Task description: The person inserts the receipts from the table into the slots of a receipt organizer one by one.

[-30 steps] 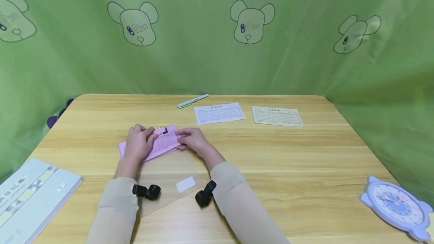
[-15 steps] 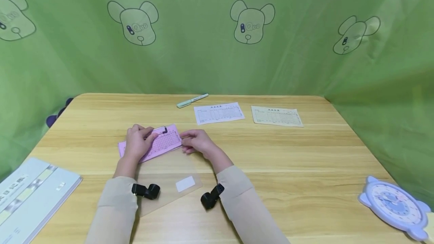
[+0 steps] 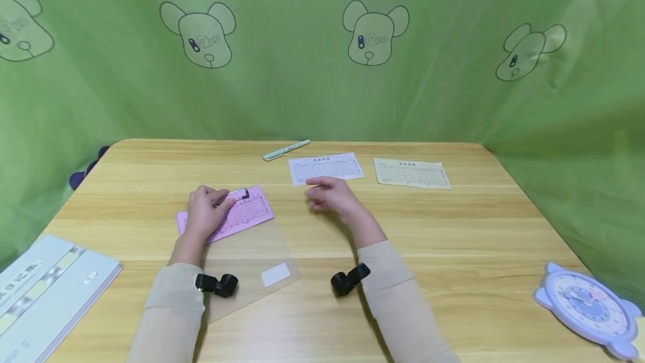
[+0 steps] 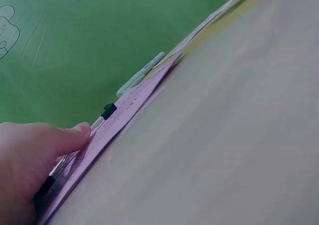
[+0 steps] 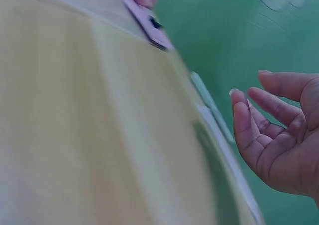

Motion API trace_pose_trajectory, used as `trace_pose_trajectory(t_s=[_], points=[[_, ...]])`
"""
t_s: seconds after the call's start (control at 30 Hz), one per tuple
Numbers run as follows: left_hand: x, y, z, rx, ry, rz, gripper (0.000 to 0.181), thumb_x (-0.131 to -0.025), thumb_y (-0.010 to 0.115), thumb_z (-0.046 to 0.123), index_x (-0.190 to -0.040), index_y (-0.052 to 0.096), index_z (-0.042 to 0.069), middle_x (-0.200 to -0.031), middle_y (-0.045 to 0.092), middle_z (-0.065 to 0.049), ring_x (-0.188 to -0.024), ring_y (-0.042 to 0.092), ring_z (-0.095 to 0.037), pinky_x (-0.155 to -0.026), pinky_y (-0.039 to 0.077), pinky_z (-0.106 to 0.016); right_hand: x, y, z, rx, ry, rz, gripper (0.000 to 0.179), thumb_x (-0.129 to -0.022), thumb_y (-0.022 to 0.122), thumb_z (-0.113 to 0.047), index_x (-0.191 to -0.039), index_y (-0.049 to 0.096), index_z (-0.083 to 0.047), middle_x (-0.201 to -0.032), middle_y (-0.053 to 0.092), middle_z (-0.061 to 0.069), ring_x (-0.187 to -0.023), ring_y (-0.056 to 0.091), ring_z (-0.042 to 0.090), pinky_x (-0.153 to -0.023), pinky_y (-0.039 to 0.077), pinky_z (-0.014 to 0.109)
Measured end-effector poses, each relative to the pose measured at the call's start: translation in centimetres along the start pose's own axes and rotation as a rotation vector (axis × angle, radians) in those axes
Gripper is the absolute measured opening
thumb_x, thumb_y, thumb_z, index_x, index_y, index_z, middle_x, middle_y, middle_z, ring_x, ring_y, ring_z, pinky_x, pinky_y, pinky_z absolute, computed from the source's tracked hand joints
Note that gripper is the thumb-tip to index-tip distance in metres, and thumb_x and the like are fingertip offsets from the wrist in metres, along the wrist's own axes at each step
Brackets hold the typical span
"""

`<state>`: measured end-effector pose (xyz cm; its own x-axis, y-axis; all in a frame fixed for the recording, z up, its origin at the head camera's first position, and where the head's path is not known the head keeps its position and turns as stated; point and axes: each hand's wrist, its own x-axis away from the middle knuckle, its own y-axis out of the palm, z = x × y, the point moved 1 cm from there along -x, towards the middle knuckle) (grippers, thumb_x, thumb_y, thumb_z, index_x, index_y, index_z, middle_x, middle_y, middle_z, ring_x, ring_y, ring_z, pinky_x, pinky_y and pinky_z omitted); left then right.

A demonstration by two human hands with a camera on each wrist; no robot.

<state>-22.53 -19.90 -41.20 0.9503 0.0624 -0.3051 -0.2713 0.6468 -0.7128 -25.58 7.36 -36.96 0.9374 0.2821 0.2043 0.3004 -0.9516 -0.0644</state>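
In the head view a pink printed form [image 3: 252, 213], apparently a pad or several sheets, lies at the far end of a clear plastic clip folder [image 3: 237, 290] with a white label. My left hand [image 3: 204, 212] grips the folder's metal clip [image 3: 242, 194] at the form's upper edge. The left wrist view shows the thumb [image 4: 75, 138] laid on the metal bar, beside its black end; the other fingers are mostly hidden. My right hand [image 3: 332, 196] hovers near a white printed form [image 3: 326, 168], holding nothing, its fingers loosely bent in the right wrist view.
A pale yellow form [image 3: 412, 173] lies right of the white one, and a light green pen [image 3: 286, 150] sits near the table's back edge. At the left front is a thick pale blue book [image 3: 55, 296]. A lilac clock [image 3: 587, 307] lies at the right front.
My right hand has let go of the pink form's right edge and moved right and slightly away from me, toward the white form. My left hand stays on the clip.
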Motion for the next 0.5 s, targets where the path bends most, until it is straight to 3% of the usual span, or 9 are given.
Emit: trace_pose_trajectory(t_s=[0.13,0.5], points=[[0.0,0.0,-0.1,0.011,-0.002,0.001,0.035,-0.080,0.062,0.020,-0.106,0.059,-0.003,-0.092,0.047,-0.017,-0.087,0.038,-0.031,-0.076,0.029,-0.041,0.5,-2.8,-1.2,0.006,-0.010,0.044,0.039,-0.081,0.053,0.002,-0.119,0.045,0.005,-0.109,0.049,0.028,-0.092,0.050,0.041,-0.080,0.041,0.042],[-0.1,0.0,-0.1,0.011,-0.039,-0.030,0.034,-0.080,0.061,0.021,-0.109,0.059,0.003,-0.097,0.047,-0.017,-0.090,0.038,-0.031,-0.077,0.029,-0.042,1.8,-11.8,-1.0,0.103,-0.053,0.167,0.044,-0.084,0.052,-0.004,-0.123,0.039,0.009,-0.110,0.049,0.024,-0.088,0.055,0.029,-0.084,0.038,0.041]])
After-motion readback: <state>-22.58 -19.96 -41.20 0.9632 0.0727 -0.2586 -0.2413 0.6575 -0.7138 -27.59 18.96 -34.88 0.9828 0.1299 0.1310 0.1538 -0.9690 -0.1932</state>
